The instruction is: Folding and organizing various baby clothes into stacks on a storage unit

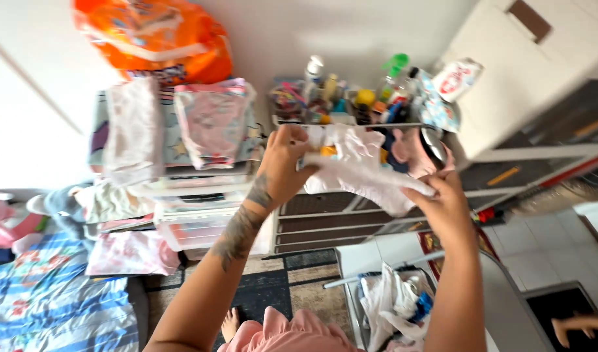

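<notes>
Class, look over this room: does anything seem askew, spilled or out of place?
A folded pink garment lies on the floor beside the plastic drawers. Both hands, left hand and right hand, hold a white garment up.

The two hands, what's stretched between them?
In the head view, a small white garment spans from the left hand to the right hand.

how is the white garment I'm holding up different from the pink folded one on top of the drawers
The white garment is plain white; the pink folded garment is pale pink with a faint print. The white garment is held up in the air, stretched between the left hand and right hand, while the pink folded garment rests on the plastic drawer unit. The white garment is loose and crumpled; the pink one is folded flat. Both are small clothes.
</notes>
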